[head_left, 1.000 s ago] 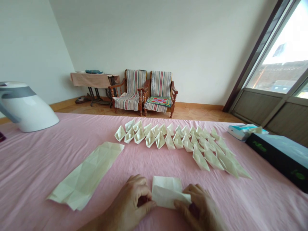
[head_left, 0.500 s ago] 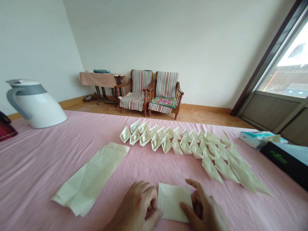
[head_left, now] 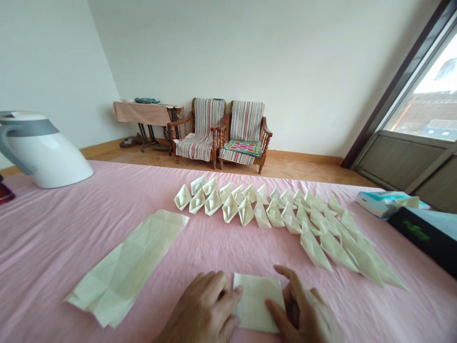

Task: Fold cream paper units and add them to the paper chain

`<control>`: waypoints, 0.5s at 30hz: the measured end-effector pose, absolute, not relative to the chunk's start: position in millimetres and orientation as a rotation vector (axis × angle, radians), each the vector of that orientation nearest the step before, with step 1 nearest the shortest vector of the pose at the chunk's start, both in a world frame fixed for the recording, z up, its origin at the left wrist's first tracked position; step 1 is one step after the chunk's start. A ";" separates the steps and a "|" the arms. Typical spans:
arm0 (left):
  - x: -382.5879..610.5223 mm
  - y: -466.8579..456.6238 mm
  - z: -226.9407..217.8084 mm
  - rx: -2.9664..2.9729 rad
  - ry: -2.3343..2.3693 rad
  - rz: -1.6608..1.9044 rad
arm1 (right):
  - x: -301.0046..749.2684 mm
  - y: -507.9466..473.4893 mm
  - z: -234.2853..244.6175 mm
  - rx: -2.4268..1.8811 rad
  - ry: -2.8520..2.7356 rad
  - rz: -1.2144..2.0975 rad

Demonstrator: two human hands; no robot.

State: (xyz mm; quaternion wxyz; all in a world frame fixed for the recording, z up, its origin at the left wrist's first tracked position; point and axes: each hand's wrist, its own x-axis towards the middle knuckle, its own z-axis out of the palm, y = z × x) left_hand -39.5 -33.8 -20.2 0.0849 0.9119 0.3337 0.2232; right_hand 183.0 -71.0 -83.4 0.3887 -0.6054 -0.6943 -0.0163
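Observation:
A square of folded cream paper (head_left: 257,305) lies flat on the pink cloth at the bottom middle. My left hand (head_left: 205,307) is at its left edge, fingers bent and together, with the index fingertip on the paper and the thumb low beside that edge. From the right side my right hand (head_left: 303,309) grips the square, thumb on top and the other fingers curled at its right edge. Beyond the hands stand rows of folded paper boats (head_left: 246,211). A creased stack of cream paper sheets (head_left: 128,267) rests to the left.
A white and grey jug (head_left: 60,157) stands at the far left of the pink cloth (head_left: 117,195). At the right are a blue and white tissue pack (head_left: 378,202) and a black box (head_left: 421,238). Two wooden armchairs (head_left: 243,126) stand by the wall.
My left index finger has stretched out onto the left edge of the paper square. My right hand keeps its hold. The view has shifted slightly.

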 end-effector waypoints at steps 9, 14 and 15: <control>-41.7 -32.2 -11.4 2.849 0.964 0.542 | 190.0 -66.9 -68.8 -1.586 -1.820 -0.229; -39.9 -31.5 -8.1 2.808 0.982 0.496 | 189.1 -69.3 -52.5 -1.588 -1.784 -0.379; -39.1 -31.5 -7.8 2.796 0.983 0.489 | 188.4 -70.6 -46.3 -1.527 -1.819 -0.433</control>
